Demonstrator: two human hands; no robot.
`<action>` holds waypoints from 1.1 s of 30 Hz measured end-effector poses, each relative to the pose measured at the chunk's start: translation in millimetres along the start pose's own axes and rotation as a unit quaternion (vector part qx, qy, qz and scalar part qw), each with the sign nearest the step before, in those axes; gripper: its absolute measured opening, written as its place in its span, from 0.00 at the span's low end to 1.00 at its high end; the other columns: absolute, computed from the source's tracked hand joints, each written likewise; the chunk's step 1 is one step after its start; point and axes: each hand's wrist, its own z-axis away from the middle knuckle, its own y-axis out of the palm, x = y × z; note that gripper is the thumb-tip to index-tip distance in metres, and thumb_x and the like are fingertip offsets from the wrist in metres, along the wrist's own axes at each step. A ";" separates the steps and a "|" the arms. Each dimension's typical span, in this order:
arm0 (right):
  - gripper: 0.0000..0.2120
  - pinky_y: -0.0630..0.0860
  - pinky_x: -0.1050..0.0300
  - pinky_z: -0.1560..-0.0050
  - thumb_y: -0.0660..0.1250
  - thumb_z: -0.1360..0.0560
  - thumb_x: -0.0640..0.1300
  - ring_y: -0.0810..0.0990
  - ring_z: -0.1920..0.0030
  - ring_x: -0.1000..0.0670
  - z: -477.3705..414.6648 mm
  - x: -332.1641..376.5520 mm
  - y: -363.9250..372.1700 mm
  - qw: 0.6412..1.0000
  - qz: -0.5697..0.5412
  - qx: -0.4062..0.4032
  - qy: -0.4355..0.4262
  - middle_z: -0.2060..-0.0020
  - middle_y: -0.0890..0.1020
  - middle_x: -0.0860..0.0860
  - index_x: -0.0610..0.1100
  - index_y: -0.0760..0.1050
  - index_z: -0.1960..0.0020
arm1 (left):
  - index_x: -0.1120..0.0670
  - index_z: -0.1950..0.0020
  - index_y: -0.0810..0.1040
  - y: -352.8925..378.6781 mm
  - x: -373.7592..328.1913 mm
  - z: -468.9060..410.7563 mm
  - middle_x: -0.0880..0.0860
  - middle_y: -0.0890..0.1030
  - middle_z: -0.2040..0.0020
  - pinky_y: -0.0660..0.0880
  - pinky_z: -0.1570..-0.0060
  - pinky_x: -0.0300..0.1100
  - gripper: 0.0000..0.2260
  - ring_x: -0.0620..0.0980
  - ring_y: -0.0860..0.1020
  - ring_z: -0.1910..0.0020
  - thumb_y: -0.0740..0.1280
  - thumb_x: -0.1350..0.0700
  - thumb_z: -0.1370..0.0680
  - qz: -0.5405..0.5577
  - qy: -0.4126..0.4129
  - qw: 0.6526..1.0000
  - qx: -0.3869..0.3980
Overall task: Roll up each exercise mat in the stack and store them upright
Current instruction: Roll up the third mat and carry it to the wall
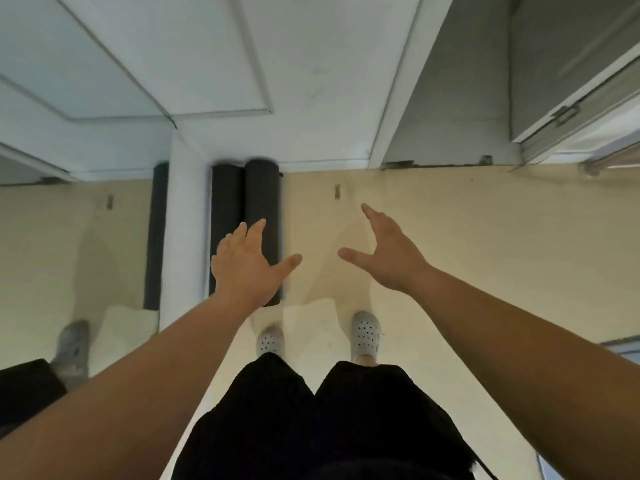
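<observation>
Loose black legwear (311, 420) is worn over both legs. The feet are covered by pale grey clogs (366, 332), each pierced with small round holes. The left hand (242, 268) and right hand (388, 254) are left bare, as are the forearms (519, 323).

Head view, steeply down, forward.

Two dark rolled mats (246, 209) upright.
</observation>
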 end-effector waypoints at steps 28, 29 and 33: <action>0.44 0.70 0.45 0.29 0.74 0.25 0.61 0.67 0.22 0.46 735.6 -303.1 186.5 0.571 -0.490 -0.566 0.337 0.18 0.61 0.53 0.61 0.53 0.17 | 0.48 0.22 0.65 244.9 -257.6 510.8 0.55 0.70 0.25 0.68 0.38 0.46 0.35 0.54 0.73 0.31 0.73 0.41 0.24 -0.035 0.399 0.845 0.355; 0.44 0.71 0.46 0.30 0.74 0.24 0.60 0.68 0.23 0.45 767.5 -320.5 198.5 0.560 -0.493 -0.571 0.344 0.19 0.62 0.53 0.61 0.53 0.17 | 0.48 0.22 0.65 271.3 -264.2 543.2 0.55 0.71 0.25 0.68 0.36 0.47 0.35 0.54 0.73 0.31 0.73 0.40 0.24 -0.045 0.407 0.839 0.359; 0.44 0.70 0.43 0.27 0.74 0.25 0.61 0.68 0.22 0.44 901.2 -373.1 240.7 0.533 -0.488 -0.571 0.390 0.19 0.62 0.49 0.60 0.53 0.17 | 0.50 0.22 0.65 364.9 -281.6 698.9 0.50 0.73 0.29 0.67 0.40 0.44 0.32 0.51 0.73 0.34 0.72 0.43 0.22 -0.072 0.443 0.790 0.417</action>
